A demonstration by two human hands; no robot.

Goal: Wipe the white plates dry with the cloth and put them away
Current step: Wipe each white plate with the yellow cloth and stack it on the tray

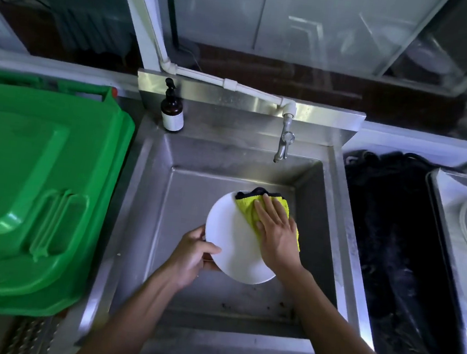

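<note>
While left fingers (205, 251) grip plate (232, 239), cloth (248, 208) under right fingers (266, 205)

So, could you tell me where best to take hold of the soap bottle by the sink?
Probably the brown body of the soap bottle, from the front: it stands upright on the sink ledge, splashback close behind, and its pump top looks too slim to grip.
</note>
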